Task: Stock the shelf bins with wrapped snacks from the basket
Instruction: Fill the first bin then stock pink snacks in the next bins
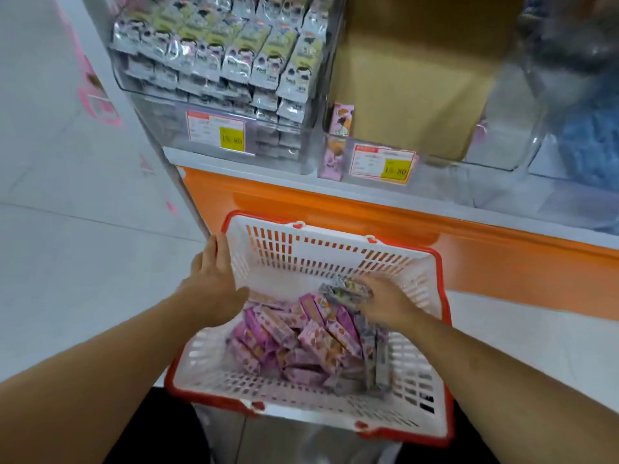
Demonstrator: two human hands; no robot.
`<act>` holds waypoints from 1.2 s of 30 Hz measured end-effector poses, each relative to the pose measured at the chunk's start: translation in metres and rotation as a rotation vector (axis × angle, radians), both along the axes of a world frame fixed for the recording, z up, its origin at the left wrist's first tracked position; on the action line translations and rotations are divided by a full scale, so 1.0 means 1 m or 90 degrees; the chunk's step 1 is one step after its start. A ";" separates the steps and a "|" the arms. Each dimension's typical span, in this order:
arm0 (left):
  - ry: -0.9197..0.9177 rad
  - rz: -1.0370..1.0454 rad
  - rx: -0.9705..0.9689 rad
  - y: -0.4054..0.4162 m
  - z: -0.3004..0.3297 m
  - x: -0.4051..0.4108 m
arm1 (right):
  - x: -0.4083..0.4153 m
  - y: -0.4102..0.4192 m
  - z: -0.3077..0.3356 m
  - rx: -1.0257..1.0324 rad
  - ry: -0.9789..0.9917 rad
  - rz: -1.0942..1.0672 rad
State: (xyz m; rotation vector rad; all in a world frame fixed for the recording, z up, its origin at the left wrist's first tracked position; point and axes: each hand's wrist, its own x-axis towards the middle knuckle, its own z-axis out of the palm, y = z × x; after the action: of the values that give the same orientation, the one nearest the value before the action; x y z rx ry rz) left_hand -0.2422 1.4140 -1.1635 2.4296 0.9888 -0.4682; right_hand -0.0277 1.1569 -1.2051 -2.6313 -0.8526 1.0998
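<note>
Fingers of my right hand (385, 301) pinch purple wrapped snacks (345, 291) inside the white red-rimmed plastic basket (301, 259), left hand (214, 276) gripping its rim.

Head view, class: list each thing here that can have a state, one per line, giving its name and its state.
basket: partly filled, tilted toward the shelf.
pink snack packs: heaped loose in the basket.
left hand: grips the basket's left rim.
right hand: grasps a bunch of packs inside the basket.
left bin: nearly full of silver packs.
middle bin: almost empty, a pink pack upright at its front corner.
</note>
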 end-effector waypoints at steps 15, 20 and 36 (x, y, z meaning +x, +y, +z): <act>0.056 0.056 0.014 -0.013 0.004 0.012 | -0.010 -0.026 -0.066 -0.181 -0.148 0.136; 0.046 0.066 -0.001 -0.013 0.007 0.012 | -0.016 -0.030 -0.060 -0.154 -0.112 0.157; -0.118 -0.043 -0.268 -0.022 0.155 0.053 | 0.007 0.049 0.198 0.303 0.077 0.142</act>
State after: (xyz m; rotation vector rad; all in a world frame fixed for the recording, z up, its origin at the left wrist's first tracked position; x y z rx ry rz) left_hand -0.1895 1.3919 -1.0087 2.0858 0.6554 -0.4167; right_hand -0.0211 1.2056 -1.0068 -2.0994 -1.2281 0.9458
